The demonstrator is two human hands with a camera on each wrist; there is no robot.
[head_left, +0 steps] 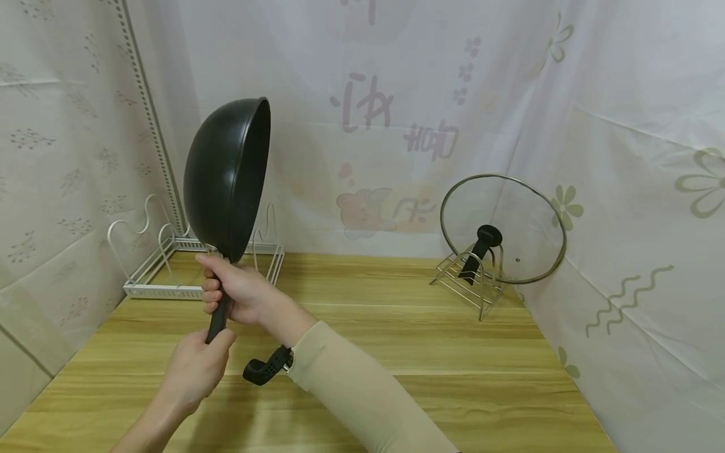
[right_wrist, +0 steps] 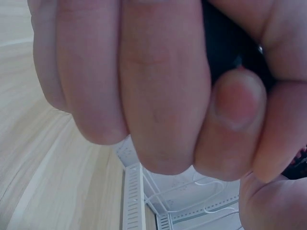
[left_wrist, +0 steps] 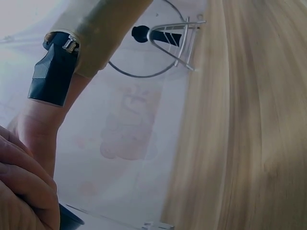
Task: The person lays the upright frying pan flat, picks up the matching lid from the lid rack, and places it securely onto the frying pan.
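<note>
A black wok [head_left: 218, 170] is held up on end above the table, its bowl uppermost and its open side facing right. My right hand [head_left: 243, 289] grips the black handle [head_left: 218, 321] close to the bowl, fingers wrapped round it. Lower down, at the handle's end, my left hand [head_left: 195, 365] holds on as well. Curled right fingers [right_wrist: 160, 96] cover much of the handle in the right wrist view. In the left wrist view, the left fingers [left_wrist: 29, 182] show at the lower left edge and hide what they hold.
Behind the wok, a white metal rack [head_left: 164, 291] with curved wire dividers stands at the back left. At the back right, a glass lid [head_left: 532, 233] with a black knob leans upright in a small wire stand [head_left: 481, 296]. Printed cloth hangs around the wooden table [head_left: 396, 340].
</note>
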